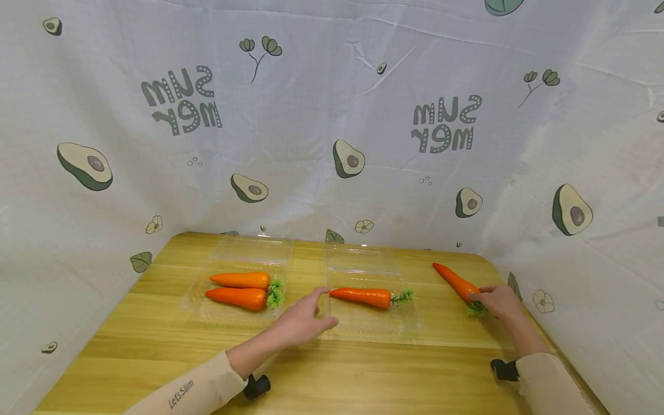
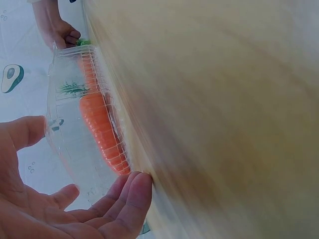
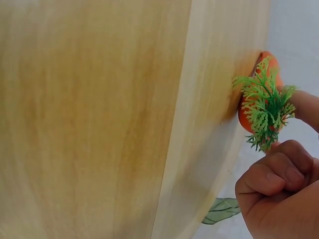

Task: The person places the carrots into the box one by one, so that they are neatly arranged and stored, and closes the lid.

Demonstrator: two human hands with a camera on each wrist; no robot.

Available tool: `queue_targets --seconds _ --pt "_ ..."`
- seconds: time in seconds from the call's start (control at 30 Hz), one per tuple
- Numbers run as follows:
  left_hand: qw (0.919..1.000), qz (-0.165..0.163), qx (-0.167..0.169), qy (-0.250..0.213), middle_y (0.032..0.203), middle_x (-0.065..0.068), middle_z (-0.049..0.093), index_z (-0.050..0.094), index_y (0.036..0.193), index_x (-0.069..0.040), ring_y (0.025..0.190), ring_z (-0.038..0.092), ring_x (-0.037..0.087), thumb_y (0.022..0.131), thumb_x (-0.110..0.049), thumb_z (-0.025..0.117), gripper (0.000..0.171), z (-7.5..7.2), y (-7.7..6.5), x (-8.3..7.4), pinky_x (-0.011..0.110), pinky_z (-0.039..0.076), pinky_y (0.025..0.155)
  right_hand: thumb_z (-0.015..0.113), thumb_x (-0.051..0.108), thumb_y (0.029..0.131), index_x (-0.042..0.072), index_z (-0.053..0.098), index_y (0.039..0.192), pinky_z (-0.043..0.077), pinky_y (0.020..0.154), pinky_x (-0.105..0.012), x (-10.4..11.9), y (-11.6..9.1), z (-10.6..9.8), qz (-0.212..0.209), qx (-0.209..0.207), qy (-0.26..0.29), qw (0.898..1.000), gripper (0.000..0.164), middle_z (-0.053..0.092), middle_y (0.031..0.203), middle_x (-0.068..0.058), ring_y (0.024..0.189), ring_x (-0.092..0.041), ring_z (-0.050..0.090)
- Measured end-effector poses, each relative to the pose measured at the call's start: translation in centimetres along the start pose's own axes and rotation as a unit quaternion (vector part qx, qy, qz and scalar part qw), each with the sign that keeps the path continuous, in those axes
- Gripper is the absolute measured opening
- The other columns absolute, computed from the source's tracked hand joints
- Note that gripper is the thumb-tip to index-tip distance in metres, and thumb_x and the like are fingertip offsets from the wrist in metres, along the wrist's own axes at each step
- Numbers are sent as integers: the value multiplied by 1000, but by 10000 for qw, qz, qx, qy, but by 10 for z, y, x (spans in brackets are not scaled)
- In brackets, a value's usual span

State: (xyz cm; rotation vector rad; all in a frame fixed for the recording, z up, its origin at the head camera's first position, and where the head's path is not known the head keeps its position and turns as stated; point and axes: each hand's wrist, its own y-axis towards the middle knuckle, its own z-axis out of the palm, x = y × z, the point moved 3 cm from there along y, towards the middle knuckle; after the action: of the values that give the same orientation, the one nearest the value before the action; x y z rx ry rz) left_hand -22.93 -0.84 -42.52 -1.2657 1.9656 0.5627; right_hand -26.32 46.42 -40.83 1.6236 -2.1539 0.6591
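My right hand (image 1: 499, 302) pinches an orange carrot (image 1: 455, 280) near its leafy end, at the table's right side. In the right wrist view the green leaves (image 3: 266, 107) face the camera and the last fingers (image 3: 279, 174) are curled in. My left hand (image 1: 303, 320) is spread and holds nothing, its fingertips right at the left edge of a clear plastic box (image 1: 404, 323). One carrot (image 1: 363, 296) lies in that box, tip toward my left hand. In the left wrist view the box wall (image 2: 62, 114) stands just beyond the thumb and fingers.
A second clear box (image 1: 199, 311) at the left holds two carrots (image 1: 238, 298) with green tops. Both boxes have their lids (image 1: 254, 249) folded back. A patterned curtain (image 1: 311, 115) surrounds the wooden table (image 1: 363, 374) at the back and sides.
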Motion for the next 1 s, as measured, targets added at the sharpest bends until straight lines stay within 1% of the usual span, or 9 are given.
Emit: queue_targets --seconds 0.27,0.37,0.53,0.77,0.9,1.0 --pt "10000 -11 40 -40 110 13 62 36 155 -17 86 57 21 92 -43 70 76 1 -1 -2 40 47 68 64 36 95 -21 50 132 46 94 -61 -3 -1 0 -11 -60 -144 9999 70 41 137 -46 117 -60 47" --pt "10000 -17 43 -39 112 13 63 36 155 -17 90 58 22 92 -43 70 76 1 -1 -2 41 48 69 61 36 97 -21 50 132 47 92 -60 0 -2 -2 -81 -36 -260 9996 68 41 137 -46 117 -60 47" --pt "10000 -65 13 -44 116 14 63 36 155 -18 98 61 25 92 -45 70 77 0 -1 -1 46 51 74 61 38 98 -21 54 129 52 84 -55 8 -1 -5 -296 -6 -467 9985 67 45 133 -46 110 -57 53" --pt "10000 -54 6 -33 116 14 63 36 155 -18 95 61 23 92 -44 70 77 -1 -2 0 43 50 71 64 37 97 -22 53 128 53 82 -52 16 -2 -6 -306 -37 -361 9989 67 45 133 -46 109 -55 54" --pt "9999 -76 18 -79 117 15 63 35 155 -18 94 60 23 92 -44 70 77 -1 -1 0 42 49 69 64 37 96 -22 54 127 53 77 -47 18 -2 -7 -309 -98 -265 9991 68 48 131 -45 104 -50 57" --pt "9999 -76 17 -65 118 15 63 35 155 -18 94 60 24 92 -44 70 77 -1 -1 0 42 50 70 65 37 95 -22 55 126 52 77 -44 20 -2 -7 -318 -187 -243 9990 67 51 129 -43 103 -46 58"
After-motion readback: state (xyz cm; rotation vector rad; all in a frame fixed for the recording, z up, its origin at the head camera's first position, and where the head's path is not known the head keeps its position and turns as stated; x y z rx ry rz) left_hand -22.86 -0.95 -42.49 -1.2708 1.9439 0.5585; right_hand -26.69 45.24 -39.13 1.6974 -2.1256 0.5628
